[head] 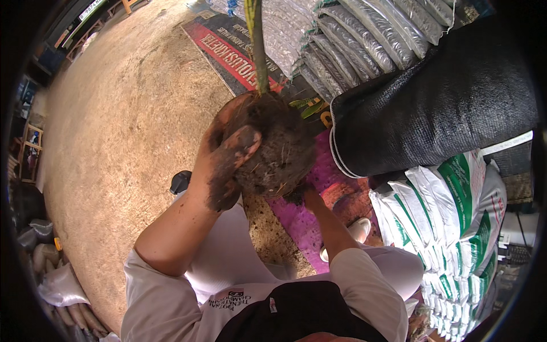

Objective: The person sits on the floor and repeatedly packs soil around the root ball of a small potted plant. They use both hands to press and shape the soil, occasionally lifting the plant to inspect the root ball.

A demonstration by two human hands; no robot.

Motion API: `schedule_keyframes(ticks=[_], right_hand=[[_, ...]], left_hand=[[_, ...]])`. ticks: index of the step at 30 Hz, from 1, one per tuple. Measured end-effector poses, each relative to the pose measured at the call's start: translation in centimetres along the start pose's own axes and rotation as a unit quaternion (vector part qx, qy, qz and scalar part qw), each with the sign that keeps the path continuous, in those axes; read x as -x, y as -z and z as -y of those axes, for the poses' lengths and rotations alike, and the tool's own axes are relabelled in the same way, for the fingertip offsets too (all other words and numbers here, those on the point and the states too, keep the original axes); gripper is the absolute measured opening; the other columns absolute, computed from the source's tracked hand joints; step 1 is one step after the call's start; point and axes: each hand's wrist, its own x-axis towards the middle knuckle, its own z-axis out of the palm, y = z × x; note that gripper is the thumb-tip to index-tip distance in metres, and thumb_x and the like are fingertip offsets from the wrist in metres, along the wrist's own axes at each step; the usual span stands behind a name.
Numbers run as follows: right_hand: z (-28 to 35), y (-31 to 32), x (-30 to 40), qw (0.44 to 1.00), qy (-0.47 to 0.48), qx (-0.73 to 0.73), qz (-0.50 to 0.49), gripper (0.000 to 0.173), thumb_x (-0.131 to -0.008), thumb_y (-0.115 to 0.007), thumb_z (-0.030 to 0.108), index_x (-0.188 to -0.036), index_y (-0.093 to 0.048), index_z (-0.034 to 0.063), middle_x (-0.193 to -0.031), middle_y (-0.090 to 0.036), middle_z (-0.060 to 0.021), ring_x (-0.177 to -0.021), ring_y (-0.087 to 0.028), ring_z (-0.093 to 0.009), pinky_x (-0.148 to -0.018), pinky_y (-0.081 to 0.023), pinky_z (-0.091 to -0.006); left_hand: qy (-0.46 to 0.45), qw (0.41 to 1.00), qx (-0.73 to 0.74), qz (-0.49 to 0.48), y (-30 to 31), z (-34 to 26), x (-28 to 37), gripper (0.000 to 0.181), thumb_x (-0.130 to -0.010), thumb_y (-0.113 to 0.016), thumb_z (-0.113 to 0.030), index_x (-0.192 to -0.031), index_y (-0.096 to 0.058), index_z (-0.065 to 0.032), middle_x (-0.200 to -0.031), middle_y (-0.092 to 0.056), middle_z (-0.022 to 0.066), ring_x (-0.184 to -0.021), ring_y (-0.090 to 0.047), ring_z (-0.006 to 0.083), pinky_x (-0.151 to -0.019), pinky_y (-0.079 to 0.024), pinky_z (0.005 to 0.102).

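Observation:
A round root ball of dark soil (275, 147), with fine roots showing, is held up before me. The green stem of the plant (260, 51) rises from its top towards the upper edge of the view. My left hand (230, 158), smeared with soil, grips the ball's left side, fingers behind it and thumb across its front. My right hand (305, 194) is at the lower right of the ball, mostly hidden by it and in shadow, so its fingers cannot be made out. Under the ball lies a purple sheet (299, 222) with crumbs of soil.
A large roll of black netting (427, 107) juts in from the right. Filled plastic sacks (354, 38) are stacked beyond it, with white and green sacks (448, 213) at the lower right. A printed banner (230, 55) lies on the concrete floor (115, 107). More bags (64, 286) sit far left.

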Motion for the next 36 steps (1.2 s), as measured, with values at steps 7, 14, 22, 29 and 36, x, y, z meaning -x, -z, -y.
schedule_keyframes(ticks=[7, 14, 22, 29, 36], right_hand=[[1.0, 3.5, 1.6, 0.950, -0.100, -0.170, 0.241, 0.031, -0.079, -0.043, 0.010, -0.109, -0.053, 0.0072, -0.110, -0.053, -0.0165, -0.103, -0.051, -0.031, -0.084, -0.044, -0.0405], [0.6, 2.9, 1.1, 0.972, -0.115, -0.140, 0.149, 0.022, -0.078, -0.047, 0.010, -0.094, -0.061, 0.0090, -0.100, -0.059, -0.0136, -0.093, -0.057, -0.029, -0.080, -0.047, -0.0388], [-4.5, 7.1, -2.4, 0.977, 0.086, -0.131, -0.147, 0.021, -0.080, -0.052, 0.018, -0.098, -0.060, 0.0104, -0.096, -0.059, -0.0085, -0.089, -0.056, -0.022, -0.078, -0.046, -0.0351], [-1.4, 30.8, -9.2, 0.448, -0.118, -0.886, 0.003, 0.023, -0.082, -0.056, 0.016, -0.101, -0.053, 0.0025, -0.098, -0.058, -0.0116, -0.089, -0.057, -0.021, -0.079, -0.047, -0.0317], [6.1, 50.4, -6.6, 0.394, -0.105, -0.886, -0.223, 0.018, -0.084, -0.049, 0.002, -0.101, -0.054, -0.0008, -0.094, -0.059, -0.0108, -0.089, -0.058, -0.018, -0.076, -0.047, -0.0285]], left_hand=[[-0.021, 0.998, 0.044, -0.050, -2.1, -0.3, 0.4, 0.053, -0.078, -0.058, -0.014, -0.125, -0.038, 0.0004, -0.107, -0.054, 0.0098, -0.093, -0.055, 0.0180, -0.083, -0.045, 0.0299], [0.046, 0.999, 0.019, -0.021, -1.4, 0.4, 0.0, 0.051, -0.080, -0.057, -0.021, -0.124, -0.039, -0.0014, -0.114, -0.051, 0.0138, -0.103, -0.053, 0.0252, -0.088, -0.044, 0.0369], [0.073, 0.991, 0.114, -0.013, -1.5, 0.0, -0.8, 0.041, -0.083, -0.056, -0.014, -0.120, -0.042, -0.0034, -0.107, -0.054, 0.0114, -0.099, -0.056, 0.0240, -0.084, -0.048, 0.0374], [0.084, 0.985, 0.149, 0.014, -2.0, 0.4, -0.8, 0.039, -0.083, -0.058, -0.018, -0.117, -0.044, -0.0044, -0.102, -0.056, 0.0090, -0.093, -0.058, 0.0213, -0.079, -0.050, 0.0354], [0.048, 0.985, 0.165, 0.003, -4.4, 1.3, 0.0, 0.036, -0.081, -0.061, -0.015, -0.112, -0.046, -0.0037, -0.098, -0.056, 0.0086, -0.090, -0.058, 0.0191, -0.077, -0.050, 0.0328]])
